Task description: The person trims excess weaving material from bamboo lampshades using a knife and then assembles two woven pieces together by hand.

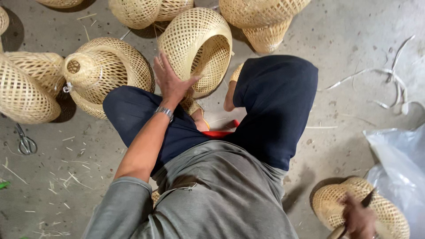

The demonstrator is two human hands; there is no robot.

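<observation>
Viewing from above, seated w/ knees apart on concrete floor (349, 40). Left hand (170, 79), fingers spread, pressing flat against woven bamboo basket (197, 48) lying on its side, far centre, betw. the knees. Right hand (357, 217), near right, clenched round dark-bladed knife (365, 200), resting over a second basket (385, 212). Scissors (25, 142) lying far left, apart. More baskets crowding far edge.
</observation>
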